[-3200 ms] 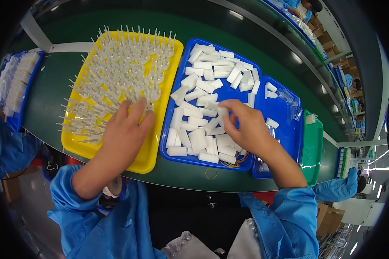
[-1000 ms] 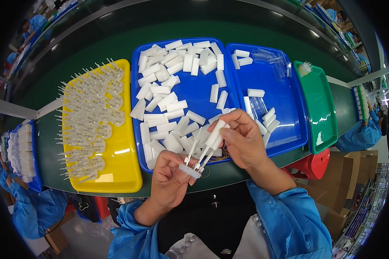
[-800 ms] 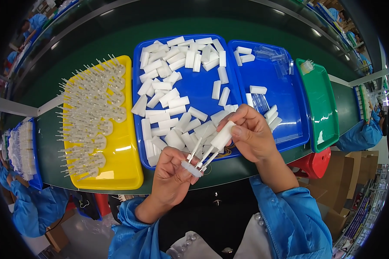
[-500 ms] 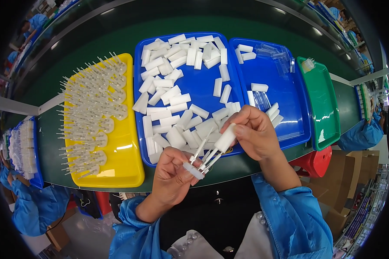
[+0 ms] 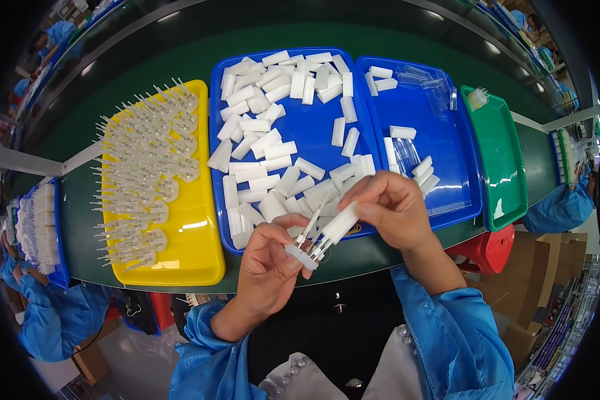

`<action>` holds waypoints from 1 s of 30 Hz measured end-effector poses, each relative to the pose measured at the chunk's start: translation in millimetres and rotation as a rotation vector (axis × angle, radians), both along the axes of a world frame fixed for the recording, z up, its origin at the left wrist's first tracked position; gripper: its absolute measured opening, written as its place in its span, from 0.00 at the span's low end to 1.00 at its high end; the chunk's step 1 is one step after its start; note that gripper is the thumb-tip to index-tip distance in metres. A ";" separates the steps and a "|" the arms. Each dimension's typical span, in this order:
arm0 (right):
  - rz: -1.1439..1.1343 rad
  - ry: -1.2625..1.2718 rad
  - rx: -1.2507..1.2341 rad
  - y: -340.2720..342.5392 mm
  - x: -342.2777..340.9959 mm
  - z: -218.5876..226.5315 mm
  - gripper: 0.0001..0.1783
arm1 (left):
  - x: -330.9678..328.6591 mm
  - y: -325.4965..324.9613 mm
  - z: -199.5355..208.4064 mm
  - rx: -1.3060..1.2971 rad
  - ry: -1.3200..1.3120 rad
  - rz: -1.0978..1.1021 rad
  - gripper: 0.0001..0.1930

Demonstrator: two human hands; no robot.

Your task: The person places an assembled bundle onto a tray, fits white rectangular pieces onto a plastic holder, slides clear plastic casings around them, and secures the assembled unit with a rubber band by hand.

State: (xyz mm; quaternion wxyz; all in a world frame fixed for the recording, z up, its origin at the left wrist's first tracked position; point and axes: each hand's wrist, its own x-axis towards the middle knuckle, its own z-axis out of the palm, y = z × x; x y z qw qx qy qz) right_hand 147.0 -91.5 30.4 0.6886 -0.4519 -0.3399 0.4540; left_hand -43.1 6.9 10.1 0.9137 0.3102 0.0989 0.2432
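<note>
My left hand (image 5: 267,270) pinches a translucent white plastic base with several upright prongs (image 5: 302,257) at its rim. Between the thumb and fingers of my right hand (image 5: 399,212) is the upper end of a white foam-like block (image 5: 341,223). That block is tilted, with its lower end over some of the prongs; one prong stands bare at its left. Just beyond my hands lies a blue tray (image 5: 317,137) of loose white blocks (image 5: 278,149). To the left, a yellow tray (image 5: 187,260) carries many similar pronged bases (image 5: 147,167).
A second blue tray (image 5: 440,183) holds several white blocks and clear plastic pieces (image 5: 437,93). Right of it is a green tray (image 5: 503,157) with a small pronged cluster (image 5: 477,99). A red stool (image 5: 493,250) stands below the table edge. Other people in blue work at both sides.
The white block has moved down toward the base and sits lower over the prongs. My right hand has shifted slightly down; my left still grips the base.
</note>
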 end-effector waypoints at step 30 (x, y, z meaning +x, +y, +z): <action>0.178 -1.471 -0.404 82.6 17.6 10.3 0.09 | -36.4 18.6 0.6 0.607 0.112 0.369 0.10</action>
